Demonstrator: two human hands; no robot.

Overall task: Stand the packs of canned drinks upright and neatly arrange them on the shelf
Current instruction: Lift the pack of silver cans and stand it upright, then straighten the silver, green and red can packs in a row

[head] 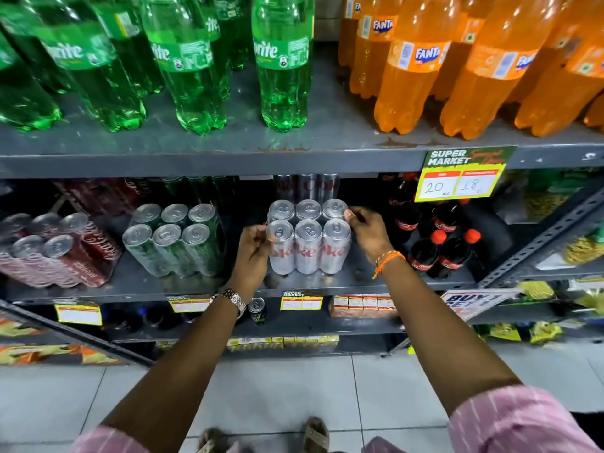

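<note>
Silver six-pack point(309, 245) stood upright on middle shelf point(183, 284), near front edge, between green six-pack point(175, 243) and cola bottles point(439, 253). Left hand point(251, 248) pressed against pack's left side, fingers point(268, 231) curled closed on front-left can. Right hand point(367, 233) held at pack's right side, fingers point(350, 214) pinched at rim of back-right can. Green six-pack upright, just beside. Red six-pack point(60, 248) seen leaning at far left. More silver cans point(307, 186) seen behind, under upper shelf point(228, 158).
</note>
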